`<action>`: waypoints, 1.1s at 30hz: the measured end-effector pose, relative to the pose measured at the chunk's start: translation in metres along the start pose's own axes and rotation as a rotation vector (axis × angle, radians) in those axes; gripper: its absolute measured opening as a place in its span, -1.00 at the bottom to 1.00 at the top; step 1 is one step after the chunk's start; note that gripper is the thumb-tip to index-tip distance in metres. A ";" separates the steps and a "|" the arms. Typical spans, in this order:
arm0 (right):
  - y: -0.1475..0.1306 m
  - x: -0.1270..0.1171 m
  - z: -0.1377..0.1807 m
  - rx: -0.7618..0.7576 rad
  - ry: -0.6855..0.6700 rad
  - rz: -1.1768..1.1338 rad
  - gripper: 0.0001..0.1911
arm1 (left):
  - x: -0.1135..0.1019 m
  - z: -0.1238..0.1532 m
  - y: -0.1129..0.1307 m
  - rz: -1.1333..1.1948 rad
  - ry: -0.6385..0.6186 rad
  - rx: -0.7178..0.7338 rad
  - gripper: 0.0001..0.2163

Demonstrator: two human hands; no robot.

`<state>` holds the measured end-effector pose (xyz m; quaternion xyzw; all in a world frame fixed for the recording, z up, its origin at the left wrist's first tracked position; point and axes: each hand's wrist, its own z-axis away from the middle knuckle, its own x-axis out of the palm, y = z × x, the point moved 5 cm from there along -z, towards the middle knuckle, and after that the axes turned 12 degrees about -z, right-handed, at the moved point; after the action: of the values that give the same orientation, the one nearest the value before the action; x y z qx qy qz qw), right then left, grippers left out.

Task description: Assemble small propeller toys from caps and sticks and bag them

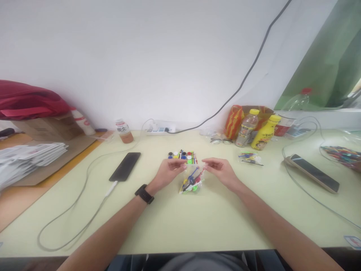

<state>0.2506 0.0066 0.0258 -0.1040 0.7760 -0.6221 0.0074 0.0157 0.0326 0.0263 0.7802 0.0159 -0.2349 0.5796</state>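
Between my hands hangs a small clear plastic bag [193, 180] with blue, red, yellow, green, white and black plastic pieces in it. My left hand [168, 172], with a black watch on its wrist, pinches the bag's upper left corner. On the other side, my right hand [221, 171] has its fingers closed at the upper right corner. Just behind the bag lie several round coloured caps [176, 154] and thin coloured sticks [193, 157], partly hidden by the bag and my left fingers. A second filled clear bag [250, 158] rests to the right of my right hand.
A phone [125, 166] on a charging cable lies left, another phone [314, 174] right. Bottles [124, 131], glasses [221, 141], a yellow bottle [265, 133] and a power strip [158, 130] line the wall. A pile of coloured pieces [342, 154] sits far right; white packets [31, 156] are stacked left.
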 end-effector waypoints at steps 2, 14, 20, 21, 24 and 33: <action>0.000 0.001 -0.001 0.002 -0.018 0.028 -0.59 | 0.000 -0.001 -0.001 -0.068 -0.003 0.019 -0.72; 0.002 0.003 0.004 0.155 -0.097 -0.076 -0.48 | 0.001 0.000 -0.007 0.058 -0.034 -0.084 -0.68; -0.004 0.005 0.001 0.077 -0.140 0.051 -0.58 | 0.001 0.001 -0.006 0.064 -0.056 -0.123 -0.66; -0.004 0.004 0.001 0.054 -0.131 0.075 -0.59 | 0.002 0.000 -0.006 0.059 -0.069 -0.122 -0.67; -0.003 0.005 0.002 0.024 -0.119 0.116 -0.60 | 0.003 0.000 -0.005 0.075 -0.092 -0.113 -0.71; 0.003 0.000 0.001 0.007 -0.093 0.032 -0.61 | 0.001 0.000 -0.003 0.147 -0.052 -0.119 -0.82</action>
<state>0.2505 0.0061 0.0229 -0.1205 0.7742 -0.6190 0.0537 0.0154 0.0338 0.0232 0.7373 -0.0423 -0.2105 0.6406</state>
